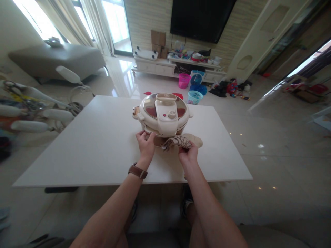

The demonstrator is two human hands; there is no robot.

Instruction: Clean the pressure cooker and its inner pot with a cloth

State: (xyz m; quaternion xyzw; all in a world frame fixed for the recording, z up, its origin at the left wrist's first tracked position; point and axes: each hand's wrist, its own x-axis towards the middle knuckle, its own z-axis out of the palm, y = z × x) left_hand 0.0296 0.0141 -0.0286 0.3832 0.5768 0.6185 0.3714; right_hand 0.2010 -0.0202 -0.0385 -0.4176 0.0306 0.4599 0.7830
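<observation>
A cream pressure cooker point(166, 119) stands on the white table point(103, 137); its lid carries a see-through window, a central bridge with a red button, and a round valve knob. My left hand point(145, 144) is at the cooker's front left, thumb and fingers closed on its lower edge; the fingertips are partly hidden. In my right hand point(189, 151) is a bunched brown-and-beige patterned cloth point(178, 141), held against the cooker's front right. A plain beige part point(195, 140) shows behind that hand, perhaps more of the cloth. A brown-strapped watch is on my left wrist.
Beyond the table, a teal basket point(194, 97) and a pink bin point(184, 81) stand on the shiny floor. A white cabinet point(155, 69) with clutter lies below a TV point(201, 19). A lamp-like fixture point(43, 110) is at the left.
</observation>
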